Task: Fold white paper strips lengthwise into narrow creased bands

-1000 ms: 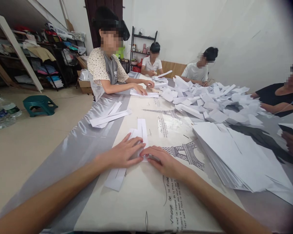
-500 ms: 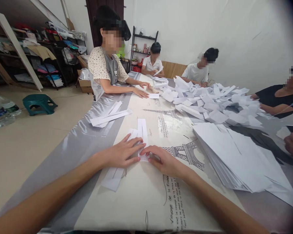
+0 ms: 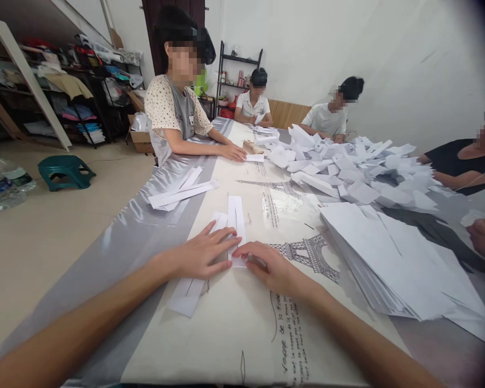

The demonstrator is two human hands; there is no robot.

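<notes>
— So, from the head view, where are the hands?
— Both lie flat on a folded paper strip (image 3: 235, 218) in the middle of the table (image 3: 234, 334). The left hand (image 3: 204, 252) is spread wide, palm down, fingers pressing the strip. The right hand (image 3: 267, 265) is flat too, fingertips meeting the left's on the strip's near end; neither grips anything.
— Anything under the left hand?
— Another strip (image 3: 187, 295) runs out from beneath it toward the near edge.
— And around them?
— A stack of white sheets (image 3: 388, 258) sits just to the right. Beyond it, a loose heap of folded papers (image 3: 347, 172). More strips (image 3: 181, 193) lie well apart to the left.
— Other people?
— Four co-workers sit around the table; the nearest, left, rests a hand (image 3: 234, 152) beside a small paper (image 3: 254, 158).
</notes>
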